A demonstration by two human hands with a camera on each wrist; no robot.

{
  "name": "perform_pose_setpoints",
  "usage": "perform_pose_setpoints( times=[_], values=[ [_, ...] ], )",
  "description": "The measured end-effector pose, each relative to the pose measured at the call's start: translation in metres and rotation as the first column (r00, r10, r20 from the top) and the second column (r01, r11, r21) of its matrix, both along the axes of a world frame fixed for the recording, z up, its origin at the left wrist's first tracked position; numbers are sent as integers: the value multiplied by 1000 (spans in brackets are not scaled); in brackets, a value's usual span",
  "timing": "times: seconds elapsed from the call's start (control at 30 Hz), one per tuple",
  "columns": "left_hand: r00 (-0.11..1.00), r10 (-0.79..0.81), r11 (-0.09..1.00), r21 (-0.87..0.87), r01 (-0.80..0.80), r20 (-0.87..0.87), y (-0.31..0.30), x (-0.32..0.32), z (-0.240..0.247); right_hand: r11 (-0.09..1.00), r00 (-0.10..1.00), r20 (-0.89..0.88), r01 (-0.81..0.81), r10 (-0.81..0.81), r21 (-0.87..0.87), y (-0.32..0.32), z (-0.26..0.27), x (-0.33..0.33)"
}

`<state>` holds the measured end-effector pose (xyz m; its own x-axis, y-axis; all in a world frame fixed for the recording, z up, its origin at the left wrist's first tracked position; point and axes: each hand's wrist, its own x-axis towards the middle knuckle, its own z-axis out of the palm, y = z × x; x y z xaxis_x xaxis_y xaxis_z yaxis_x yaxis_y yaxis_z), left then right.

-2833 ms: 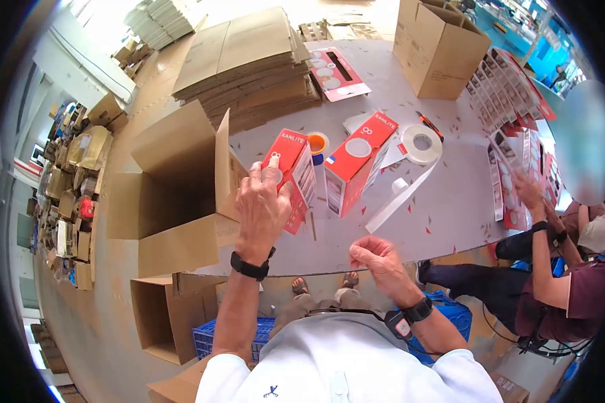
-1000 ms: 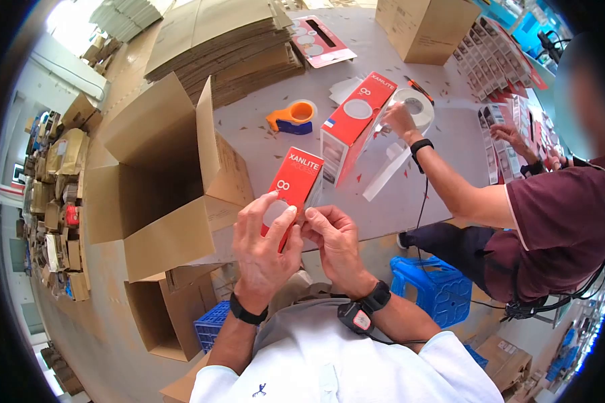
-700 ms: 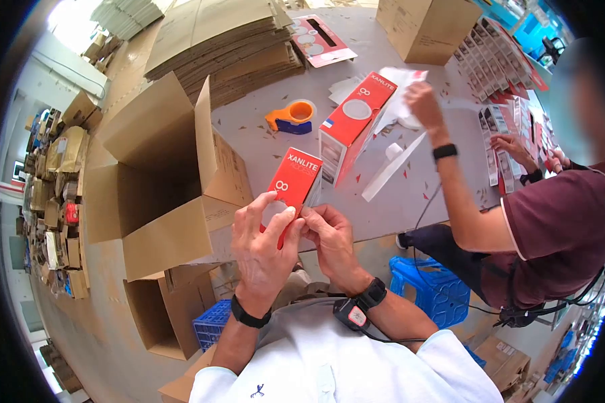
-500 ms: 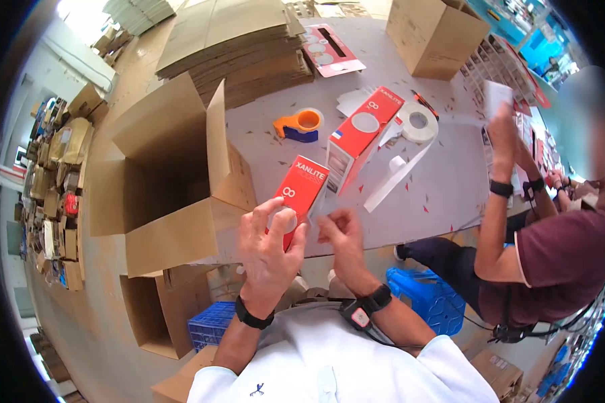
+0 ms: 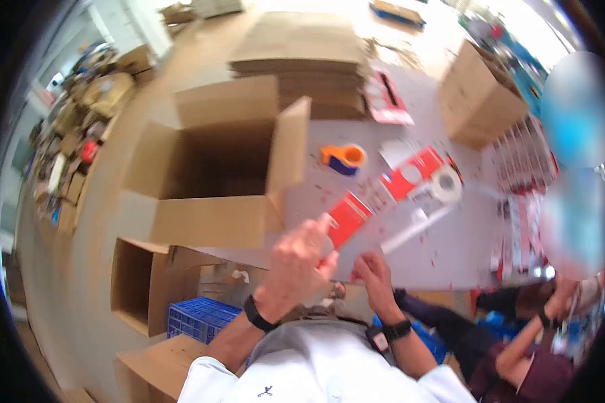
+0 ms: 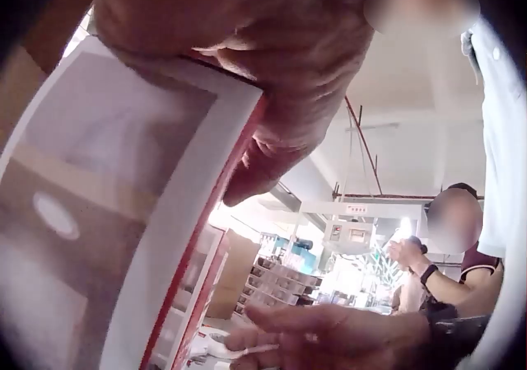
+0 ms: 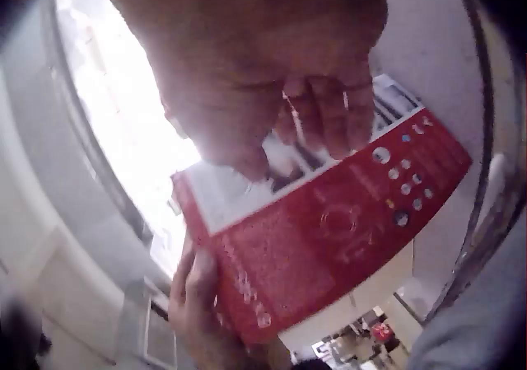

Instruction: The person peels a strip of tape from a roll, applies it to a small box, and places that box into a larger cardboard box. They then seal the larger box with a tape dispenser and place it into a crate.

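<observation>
My left hand [image 5: 292, 269] grips a red-and-white retail box [image 5: 349, 218] near the table's front edge. In the left wrist view this hand [image 6: 239, 40] lies over the top of the box, whose windowed side [image 6: 90, 172] faces the camera. My right hand [image 5: 378, 285] is close beside the box, its fingers loosely bent. The left wrist view shows the right hand's fingers [image 6: 272, 337] fairly straight. In the right wrist view that hand [image 7: 263, 65] overlaps the windowed side, above the printed red face [image 7: 305, 246]. A second red box [image 5: 413, 176] stands behind on the table.
A large open carton [image 5: 208, 225] stands at the left. An orange-and-blue tape dispenser [image 5: 343, 159] and a white label roll [image 5: 446, 185] lie on the table. Flattened cartons [image 5: 296, 54] are stacked behind. Another person's arm [image 5: 528, 342] is at the right; a blue crate [image 5: 198, 319] is below.
My left hand first rested on the box on the table, then drew it nearer. Both hands met at its lower end; the right hand has since come away. The head view has turned left.
</observation>
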<state>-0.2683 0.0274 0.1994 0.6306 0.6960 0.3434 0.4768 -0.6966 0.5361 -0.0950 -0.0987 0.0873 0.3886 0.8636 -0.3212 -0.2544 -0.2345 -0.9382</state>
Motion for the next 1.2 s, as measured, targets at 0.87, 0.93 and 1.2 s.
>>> perform_pose_setpoints(
  times=[0.87, 0.93, 1.2],
  values=[
    [630, 362, 799, 119, -589, 687, 158, -209, 72, 882, 968, 250, -124, 7, 454, 137, 263, 38],
    [381, 411, 775, -98, -624, 828, 176, -251, 46, 871, 957, 283, -90, -58, 483, 157, 266, 12],
    [537, 354, 796, -548, 256, 765, 206, -267, -51, 935, 857, 515, -197, 18, 295, 199, 294, -48]
  ],
)
